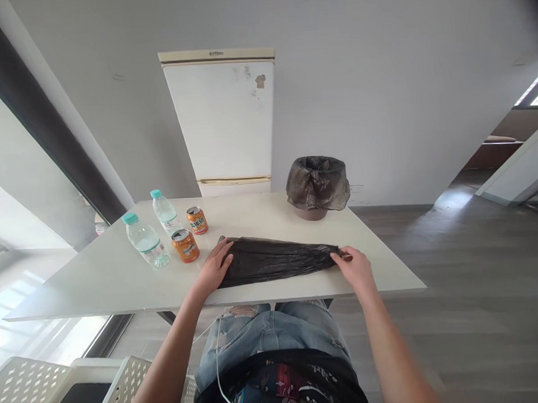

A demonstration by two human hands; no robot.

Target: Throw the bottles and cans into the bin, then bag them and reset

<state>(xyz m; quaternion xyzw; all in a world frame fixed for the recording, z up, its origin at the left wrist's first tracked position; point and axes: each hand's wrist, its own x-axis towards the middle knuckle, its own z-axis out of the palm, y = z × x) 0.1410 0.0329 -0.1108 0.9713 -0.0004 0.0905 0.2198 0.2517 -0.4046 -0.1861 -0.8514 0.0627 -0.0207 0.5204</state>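
Observation:
A black plastic garbage bag (pixel 276 260) lies stretched flat along the near part of the white table. On its left end rests my left hand (pixel 217 265), fingers spread flat over the plastic. My right hand (pixel 353 266) pinches the narrow, gathered right end between thumb and fingers. Left of the bag stand two orange drink cans, a nearer can (pixel 185 246) and a farther can (pixel 197 220). Beside them are two clear plastic bottles with teal caps, a front bottle (pixel 147 241) and a back bottle (pixel 165 213).
A small bin (pixel 310 214) lined with a dark bag (pixel 317 184) stands at the table's back right. Behind the table (pixel 97 288) is a white refrigerator (pixel 224 119) against the grey wall. White perforated baskets (pixel 30 382) sit low at the left.

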